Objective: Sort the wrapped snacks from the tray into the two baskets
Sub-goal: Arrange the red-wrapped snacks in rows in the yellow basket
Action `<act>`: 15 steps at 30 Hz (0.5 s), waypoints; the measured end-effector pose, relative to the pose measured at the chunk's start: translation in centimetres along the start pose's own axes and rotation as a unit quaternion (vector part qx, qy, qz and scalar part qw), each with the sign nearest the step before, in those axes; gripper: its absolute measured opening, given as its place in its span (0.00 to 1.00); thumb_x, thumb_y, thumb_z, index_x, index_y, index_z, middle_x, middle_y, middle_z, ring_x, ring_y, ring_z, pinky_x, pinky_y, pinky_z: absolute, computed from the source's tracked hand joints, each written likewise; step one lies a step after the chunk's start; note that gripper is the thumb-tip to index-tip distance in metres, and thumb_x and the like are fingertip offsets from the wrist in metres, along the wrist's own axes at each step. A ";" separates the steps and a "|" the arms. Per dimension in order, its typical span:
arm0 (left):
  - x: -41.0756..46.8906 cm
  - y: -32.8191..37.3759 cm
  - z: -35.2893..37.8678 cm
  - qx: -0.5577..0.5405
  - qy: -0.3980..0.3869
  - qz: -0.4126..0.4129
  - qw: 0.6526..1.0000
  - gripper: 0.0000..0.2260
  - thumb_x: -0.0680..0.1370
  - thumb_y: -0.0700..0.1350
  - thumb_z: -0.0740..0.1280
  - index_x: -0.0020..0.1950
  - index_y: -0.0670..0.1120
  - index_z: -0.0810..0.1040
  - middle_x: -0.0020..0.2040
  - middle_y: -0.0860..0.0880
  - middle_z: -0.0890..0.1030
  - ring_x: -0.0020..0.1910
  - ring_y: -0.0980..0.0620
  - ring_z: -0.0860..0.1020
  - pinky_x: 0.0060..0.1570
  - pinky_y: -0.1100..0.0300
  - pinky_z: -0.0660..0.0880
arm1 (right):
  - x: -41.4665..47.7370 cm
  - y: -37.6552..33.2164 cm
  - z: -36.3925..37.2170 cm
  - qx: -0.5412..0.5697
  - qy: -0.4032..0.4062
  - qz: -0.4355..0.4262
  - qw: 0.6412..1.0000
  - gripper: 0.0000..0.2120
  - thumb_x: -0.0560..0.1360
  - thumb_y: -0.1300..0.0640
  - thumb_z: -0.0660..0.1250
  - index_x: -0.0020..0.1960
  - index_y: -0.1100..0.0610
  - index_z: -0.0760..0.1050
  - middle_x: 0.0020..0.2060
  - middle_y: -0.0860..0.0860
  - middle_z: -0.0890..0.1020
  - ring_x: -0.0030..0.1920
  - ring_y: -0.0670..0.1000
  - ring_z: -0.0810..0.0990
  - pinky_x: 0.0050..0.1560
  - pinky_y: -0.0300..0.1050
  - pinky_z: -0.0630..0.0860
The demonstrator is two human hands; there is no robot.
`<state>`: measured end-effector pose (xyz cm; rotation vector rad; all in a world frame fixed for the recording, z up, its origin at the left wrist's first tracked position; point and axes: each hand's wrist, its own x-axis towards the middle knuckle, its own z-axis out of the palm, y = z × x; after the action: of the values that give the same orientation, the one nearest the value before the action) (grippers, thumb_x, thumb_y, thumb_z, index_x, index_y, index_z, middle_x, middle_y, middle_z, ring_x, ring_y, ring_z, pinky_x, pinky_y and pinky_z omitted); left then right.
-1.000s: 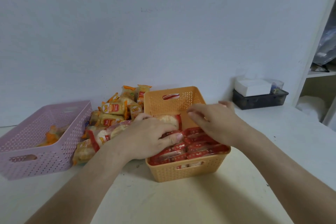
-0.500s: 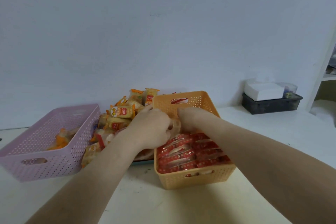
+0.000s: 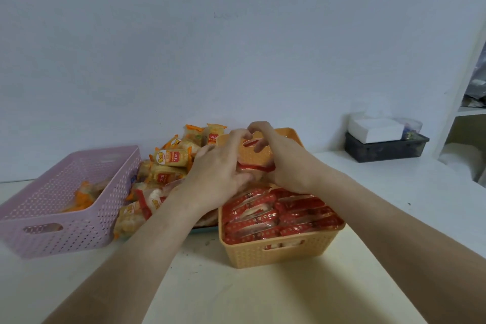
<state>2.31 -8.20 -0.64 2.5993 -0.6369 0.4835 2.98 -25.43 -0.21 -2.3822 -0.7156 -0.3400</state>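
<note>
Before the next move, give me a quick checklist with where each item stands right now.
1. Grip: the left hand and right hand both hold the red-wrapped snack: ok.
2. Snack above the orange basket, which holds red wrappers: ok.
3. Free space at that basket's far end: hidden by the hands, cannot tell.
4. Room in the pink basket: ok, only a few snacks inside.
5. Sorting of the tray pile finished: not ok, many snacks lie there.
</note>
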 end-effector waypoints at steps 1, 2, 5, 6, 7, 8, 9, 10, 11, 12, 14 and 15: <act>0.0 0.1 -0.1 -0.006 -0.023 0.004 1.000 0.26 0.76 0.51 0.71 0.70 0.59 0.64 0.45 0.60 0.75 0.52 0.52 0.75 0.65 0.48 0.68 | -0.4 0.0 -0.2 0.004 -0.009 0.013 1.000 0.34 0.70 0.55 0.75 0.69 0.49 0.60 0.54 0.48 0.75 0.43 0.37 0.76 0.44 0.34 0.76; 0.0 0.2 -0.3 0.004 -0.045 0.014 0.999 0.21 0.77 0.51 0.69 0.69 0.59 0.69 0.47 0.60 0.74 0.53 0.52 0.75 0.63 0.48 0.69 | -0.9 0.0 -0.5 0.000 -0.021 0.031 0.999 0.33 0.71 0.52 0.75 0.69 0.48 0.60 0.55 0.49 0.76 0.46 0.41 0.79 0.48 0.37 0.77; -0.4 0.0 -0.7 0.070 -0.085 0.039 0.993 0.13 0.80 0.56 0.62 0.62 0.57 0.76 0.49 0.59 0.73 0.52 0.57 0.71 0.65 0.49 0.65 | -2.6 0.0 -2.0 -0.086 -0.089 0.078 0.989 0.24 0.76 0.43 0.66 0.68 0.46 0.64 0.57 0.49 0.80 0.55 0.50 0.79 0.58 0.48 0.75; -0.6 -0.1 -0.8 0.093 -0.096 0.036 0.990 0.13 0.80 0.58 0.59 0.61 0.58 0.75 0.50 0.60 0.74 0.53 0.58 0.71 0.67 0.49 0.62 | -3.1 -0.2 -2.3 -0.123 -0.117 0.085 0.982 0.22 0.77 0.40 0.63 0.68 0.45 0.65 0.57 0.48 0.80 0.56 0.50 0.78 0.60 0.50 0.73; -1.0 -0.1 -0.8 0.114 -0.109 0.035 0.987 0.12 0.80 0.60 0.56 0.58 0.59 0.75 0.51 0.60 0.75 0.54 0.58 0.72 0.69 0.48 0.59 | -3.8 -0.4 -2.4 -0.157 -0.142 0.091 0.973 0.21 0.77 0.38 0.60 0.68 0.44 0.65 0.57 0.46 0.80 0.58 0.49 0.77 0.63 0.51 0.70; -1.3 0.0 -0.7 0.132 -0.130 0.028 0.982 0.13 0.80 0.62 0.54 0.55 0.59 0.74 0.50 0.61 0.76 0.54 0.58 0.74 0.70 0.46 0.56 | -4.3 -0.7 -2.3 -0.188 -0.156 0.092 0.965 0.22 0.77 0.36 0.58 0.68 0.42 0.65 0.58 0.45 0.80 0.59 0.49 0.76 0.65 0.51 0.66; -1.7 0.2 -0.6 0.138 -0.149 0.022 0.979 0.14 0.80 0.63 0.52 0.54 0.59 0.72 0.49 0.62 0.77 0.53 0.58 0.75 0.71 0.45 0.54 | -4.8 -0.8 -2.0 -0.211 -0.160 0.089 0.960 0.22 0.77 0.35 0.56 0.68 0.42 0.65 0.57 0.44 0.80 0.59 0.49 0.75 0.67 0.51 0.62; -2.0 0.4 -0.4 0.137 -0.161 0.018 0.977 0.16 0.79 0.65 0.50 0.54 0.59 0.71 0.48 0.62 0.78 0.52 0.58 0.76 0.71 0.43 0.54 | -5.1 -1.0 -1.7 -0.224 -0.154 0.087 0.958 0.23 0.77 0.35 0.55 0.68 0.42 0.64 0.57 0.43 0.80 0.60 0.48 0.75 0.68 0.51 0.58; -2.2 0.6 -0.3 0.133 -0.166 0.017 0.977 0.17 0.79 0.66 0.48 0.57 0.60 0.70 0.49 0.62 0.79 0.52 0.58 0.76 0.71 0.41 0.53 | -5.4 -1.0 -1.4 -0.230 -0.143 0.086 0.959 0.23 0.77 0.35 0.54 0.69 0.43 0.65 0.57 0.44 0.80 0.60 0.48 0.75 0.68 0.51 0.56; -2.3 0.7 -0.3 0.128 -0.169 0.019 0.977 0.19 0.78 0.67 0.47 0.61 0.62 0.68 0.53 0.62 0.79 0.55 0.58 0.76 0.70 0.39 0.53 | -5.5 -1.0 -1.1 -0.233 -0.129 0.085 0.960 0.23 0.78 0.35 0.53 0.69 0.43 0.66 0.56 0.44 0.80 0.60 0.48 0.75 0.68 0.51 0.55; -2.2 0.6 -0.2 0.124 -0.186 0.028 0.974 0.18 0.79 0.66 0.46 0.66 0.66 0.65 0.61 0.64 0.76 0.62 0.57 0.72 0.69 0.39 0.52 | -5.8 -0.7 -0.7 -0.241 -0.102 0.080 0.962 0.20 0.78 0.37 0.52 0.65 0.43 0.70 0.55 0.43 0.81 0.57 0.47 0.76 0.68 0.51 0.54; -2.1 0.6 -0.3 0.126 -0.199 0.027 0.972 0.18 0.80 0.65 0.46 0.67 0.67 0.64 0.63 0.65 0.75 0.63 0.56 0.70 0.68 0.39 0.52 | -5.9 -0.6 -0.6 -0.245 -0.094 0.076 0.962 0.18 0.78 0.39 0.51 0.61 0.43 0.73 0.52 0.43 0.81 0.54 0.45 0.76 0.67 0.50 0.55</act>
<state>0.19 -7.78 -1.14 2.9571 -0.8232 0.0542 -2.27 -27.81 -1.85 -2.9512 -0.5744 -0.2487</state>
